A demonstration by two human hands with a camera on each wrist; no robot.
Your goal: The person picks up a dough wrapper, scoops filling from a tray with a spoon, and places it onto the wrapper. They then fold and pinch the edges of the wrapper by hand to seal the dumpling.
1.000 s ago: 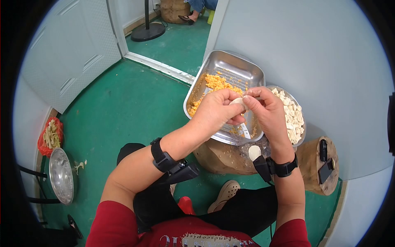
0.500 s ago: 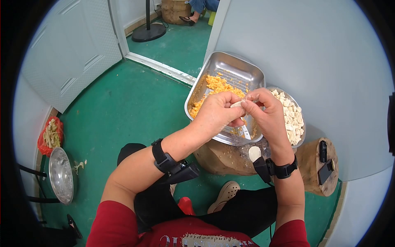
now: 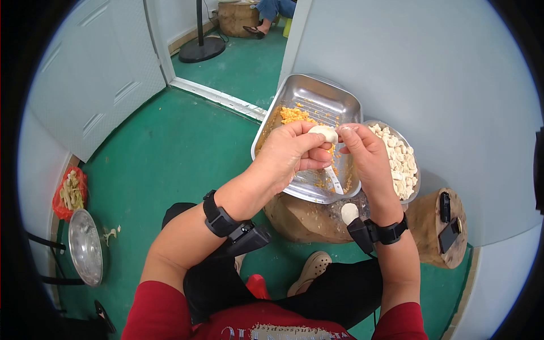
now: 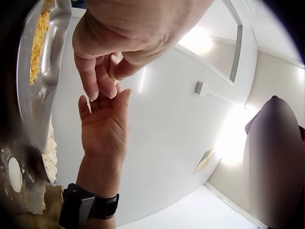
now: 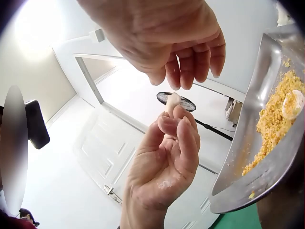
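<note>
My left hand (image 3: 283, 153) pinches a folded white dumpling (image 3: 324, 132) between thumb and fingers, over a metal pan (image 3: 334, 96) of crumbly orange-yellow filling (image 3: 294, 115). Close to the dumpling's right end is my right hand (image 3: 368, 158). The right wrist view shows a gap between the right fingers (image 5: 188, 67) and the dumpling (image 5: 172, 101), with nothing held. A utensil with a whitish handle (image 3: 334, 181) leans in the pan. One round dough wrapper (image 3: 349, 213) lies on the wooden stump (image 3: 306, 221) in front.
To the pan's right, a metal bowl (image 3: 418, 180) holds many finished dumplings (image 3: 401, 161) against the grey wall. A second stump (image 3: 433, 226) bears small black devices. Far left on the green floor are a metal basin (image 3: 86, 246) and a red bag (image 3: 69, 192) of vegetable scraps.
Both hands were pinching the dumpling's edge together; now the right fingers have come off it. The left hand has turned and raised the dumpling slightly, showing its folded side.
</note>
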